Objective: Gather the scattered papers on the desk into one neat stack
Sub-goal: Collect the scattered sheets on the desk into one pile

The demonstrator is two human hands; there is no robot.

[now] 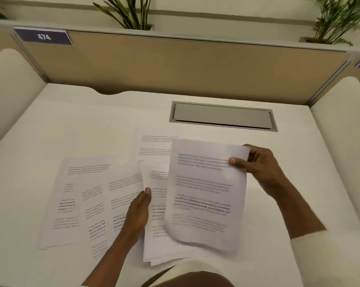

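Printed white sheets lie spread on the white desk. My right hand pinches the top right corner of one sheet, lifted and bowed above a small stack near the front edge. My left hand grips the left edge of that stack, thumb on top. Several loose papers fan out overlapping to the left. One more page lies farther back, partly covered by the lifted sheet.
A grey cable hatch is set into the desk behind the papers. A tan partition with a number plate closes the back, with plants above it. White side panels flank the desk.
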